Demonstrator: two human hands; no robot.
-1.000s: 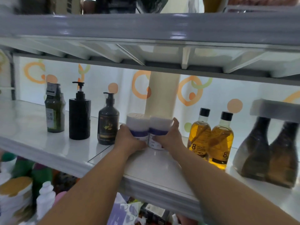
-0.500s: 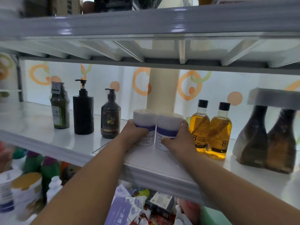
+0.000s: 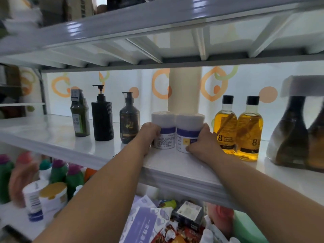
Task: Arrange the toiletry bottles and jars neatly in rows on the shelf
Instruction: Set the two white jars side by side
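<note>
White plastic shelf (image 3: 52, 135), centre of the frame, carrying nine containers in one loose row. Two white jars with purple bands stand upright at the middle, touching side by side: the left jar (image 3: 164, 129) and the right jar (image 3: 190, 132). Your left hand (image 3: 149, 135) is wrapped around the outer side of the left jar, and your right hand (image 3: 204, 143) clasps the outer side of the right jar, so each hand grips one jar and presses the pair together. To the left of the jars stand three dark bottles, spaced apart: one green bottle (image 3: 79, 114) with a label tag, one black pump bottle (image 3: 102, 116), one dark brown pump bottle (image 3: 129, 122). To the right stand two amber oil bottles (image 3: 225, 127) with black caps, just beside each other, the nearer one close to your right hand. At the right edge of the frame stand two dark curved bottles (image 3: 291, 135), blurred. Lower left of the frame: several green bottles and tubs, too blurred to count.
</note>
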